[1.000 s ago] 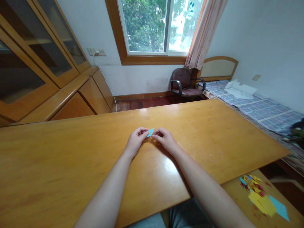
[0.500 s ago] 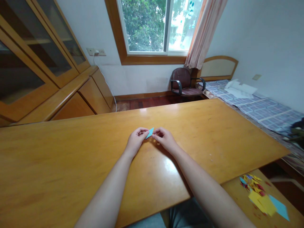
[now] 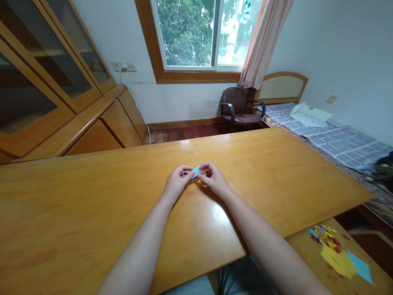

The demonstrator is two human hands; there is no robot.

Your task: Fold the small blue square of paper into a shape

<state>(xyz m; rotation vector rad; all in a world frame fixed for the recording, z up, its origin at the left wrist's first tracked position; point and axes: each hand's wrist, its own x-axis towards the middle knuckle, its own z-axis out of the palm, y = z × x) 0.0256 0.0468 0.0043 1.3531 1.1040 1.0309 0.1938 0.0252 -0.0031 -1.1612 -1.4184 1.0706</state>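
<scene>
From where I stand, a person leans both bare forearms over a long, glossy, orange-brown wooden worktop (image 3: 92, 205). Just above it, between the two hands, is a small, flat, light-blue paper piece (image 3: 195, 171). The left hand (image 3: 178, 180) pinches it between thumb and fingers; the right hand (image 3: 213, 179) meets its opposite edge and appears to pinch it too, though the contact is small to see.

The piece is tiny and thin, so I judge that uneven pulling between the hands could skew or tear it, too hard a squeeze could crumple it, and a loosened grip could let it drop. The fingers themselves are what stand in the way, hiding much of the paper.

On the person's right, a yellowish wooden surface (image 3: 297, 248) sits lower than the worktop. It carries a heap of small yellow, red and blue paper bits (image 3: 327, 237), overlapping flat yellow paper sheets (image 3: 339, 262) and a light-blue paper sheet (image 3: 360, 268). The right forearm lies between these and the hands' work; a careless elbow might brush them.

Beyond the worktop stand a maroon chair with black armrests (image 3: 235, 106) and, right of it, a bed with a blue checked cover (image 3: 340, 143).
</scene>
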